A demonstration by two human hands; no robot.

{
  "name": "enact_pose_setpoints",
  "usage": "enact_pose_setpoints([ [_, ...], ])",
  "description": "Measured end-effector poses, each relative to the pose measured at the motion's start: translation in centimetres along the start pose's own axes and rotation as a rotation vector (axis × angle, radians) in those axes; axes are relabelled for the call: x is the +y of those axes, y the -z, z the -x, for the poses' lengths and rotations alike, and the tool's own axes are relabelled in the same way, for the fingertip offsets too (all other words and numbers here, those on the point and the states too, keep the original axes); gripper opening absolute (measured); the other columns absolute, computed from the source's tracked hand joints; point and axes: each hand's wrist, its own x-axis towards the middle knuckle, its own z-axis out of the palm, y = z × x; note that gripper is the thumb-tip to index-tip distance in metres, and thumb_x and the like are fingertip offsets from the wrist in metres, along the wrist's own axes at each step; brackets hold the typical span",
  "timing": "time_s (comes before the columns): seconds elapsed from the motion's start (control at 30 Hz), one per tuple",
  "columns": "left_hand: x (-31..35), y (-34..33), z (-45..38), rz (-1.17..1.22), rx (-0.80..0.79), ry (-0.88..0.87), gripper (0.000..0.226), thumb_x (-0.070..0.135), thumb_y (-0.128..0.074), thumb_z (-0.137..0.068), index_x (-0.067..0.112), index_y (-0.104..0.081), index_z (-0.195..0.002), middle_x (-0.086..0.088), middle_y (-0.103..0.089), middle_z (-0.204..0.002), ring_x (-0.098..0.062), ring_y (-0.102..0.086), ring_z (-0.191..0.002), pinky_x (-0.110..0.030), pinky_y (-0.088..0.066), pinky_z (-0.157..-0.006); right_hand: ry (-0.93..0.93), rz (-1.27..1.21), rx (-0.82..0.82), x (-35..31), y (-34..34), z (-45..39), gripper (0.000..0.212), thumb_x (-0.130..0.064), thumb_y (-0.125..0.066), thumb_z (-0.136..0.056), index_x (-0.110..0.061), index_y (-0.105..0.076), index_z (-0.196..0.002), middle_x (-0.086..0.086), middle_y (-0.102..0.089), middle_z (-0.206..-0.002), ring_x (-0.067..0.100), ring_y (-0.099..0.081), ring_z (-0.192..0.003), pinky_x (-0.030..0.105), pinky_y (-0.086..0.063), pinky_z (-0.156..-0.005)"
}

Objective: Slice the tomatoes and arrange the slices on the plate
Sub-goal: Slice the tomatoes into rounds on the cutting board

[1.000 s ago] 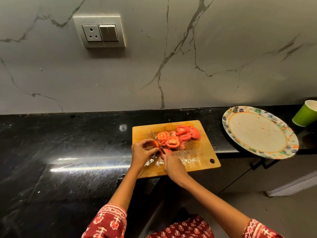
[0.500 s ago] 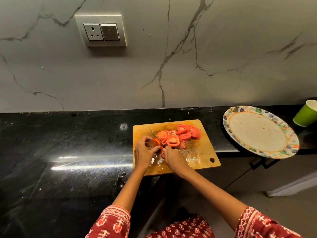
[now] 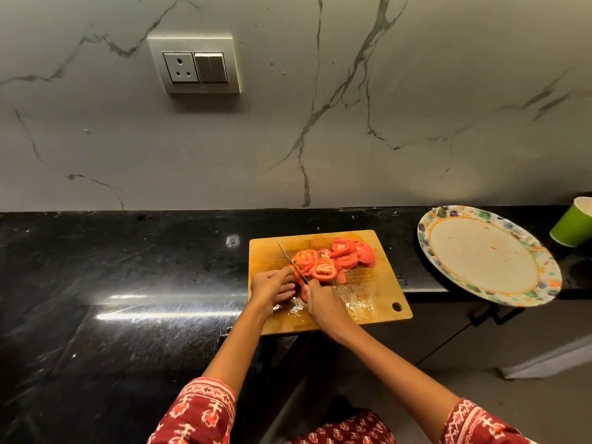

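A wooden cutting board (image 3: 381,293) lies on the black counter, wet with juice near its front. A heap of red tomato slices (image 3: 336,259) covers its far half. My left hand (image 3: 272,285) pinches a small tomato end piece (image 3: 295,274) at the board's left side. My right hand (image 3: 320,302) grips the handle of a knife (image 3: 290,259), whose blade points away and left and rests against that piece. A round plate (image 3: 487,254) with a colourful rim sits to the right, holding no slices.
A green paper cup (image 3: 573,222) stands at the far right beyond the plate. The plate overhangs the counter's front edge. A marble wall with a socket and switch panel (image 3: 195,67) rises behind the black counter (image 3: 112,283).
The knife blade has shifted slightly along the tomato piece between cuts. Both hands stay at the board's left side; the view moved a little.
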Motion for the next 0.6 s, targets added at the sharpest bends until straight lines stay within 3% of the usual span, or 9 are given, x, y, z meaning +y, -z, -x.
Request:
enact_pose_setpoints([
  [0.3, -0.41, -0.56, -0.39, -0.062, 0.041, -0.078, 0.016, 0.022, -0.069, -0.081, 0.006, -0.065, -0.081, -0.011, -0.069, -0.085, -0.019, -0.068, -0.077, -0.022, -0.058, -0.059, -0.023, -0.009, 0.040, -0.02, -0.51, 0.14, 0.031, -0.027, -0.030, -0.102, -0.005, -0.050, -0.104, 0.015, -0.063, -0.095, 0.032, -0.061, -0.085, 0.031, -0.034, -0.062],
  [0.6, -0.19, -0.40, -0.58, -0.112, 0.056, -0.104, 0.014, 0.019, -0.069, -0.082, 0.004, -0.067, -0.082, -0.009, -0.067, -0.079, -0.014, -0.065, -0.072, -0.019, -0.056, -0.054, -0.031, -0.014, 0.017, -0.17, -0.68, -0.03, 0.032, -0.026, -0.030, -0.102, -0.004, -0.052, -0.110, 0.015, -0.061, -0.102, 0.031, -0.060, -0.091, 0.030, -0.036, -0.066],
])
